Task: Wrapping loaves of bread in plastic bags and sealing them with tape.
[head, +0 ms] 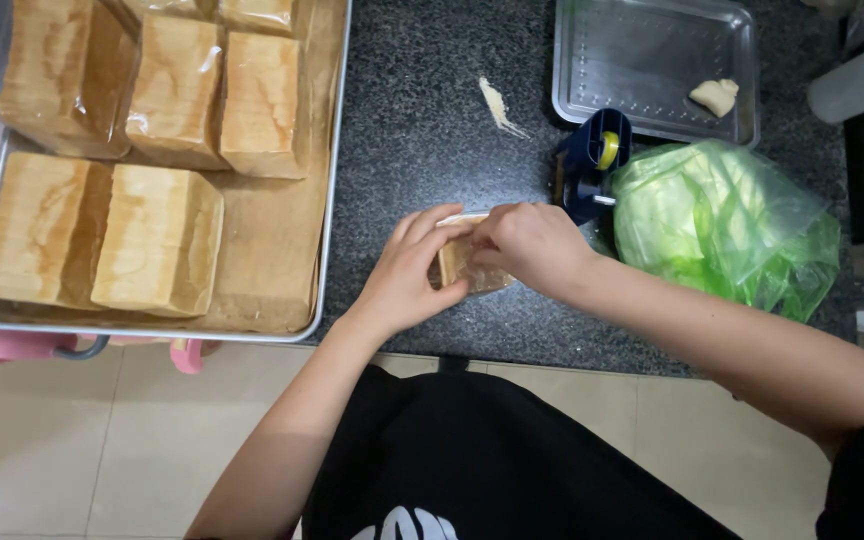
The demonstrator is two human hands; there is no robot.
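Two hands, left hand (407,275) and right hand (527,245), fingers pinching wrapped bread piece (457,265) over surface (422,120); loose grip risks wrap slipping open.

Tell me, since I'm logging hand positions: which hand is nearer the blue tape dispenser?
Right hand: just left of the tape dispenser. Left hand lies farther left, beyond the right.
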